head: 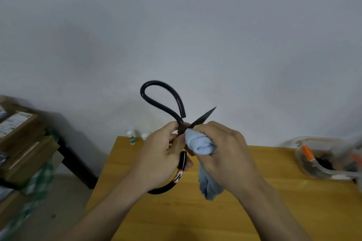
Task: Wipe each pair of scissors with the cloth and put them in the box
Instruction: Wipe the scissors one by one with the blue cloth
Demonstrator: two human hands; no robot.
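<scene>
Above the wooden table (254, 191), the left hand (158, 154) grips black scissors (162, 101) with big looped handles near the pivot. The right hand (225, 150) clutches a pale blue cloth (199, 143) bunched round the blades; one dark tip pokes out. Far right sits a clear box (305, 160).

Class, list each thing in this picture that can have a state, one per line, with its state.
left hand: grips the scissors' handle
right hand: holds the cloth around a blade
scissors: held above the table, one blade tip showing
cloth: bunched, its end hanging down
box: open, on the table, things inside
</scene>
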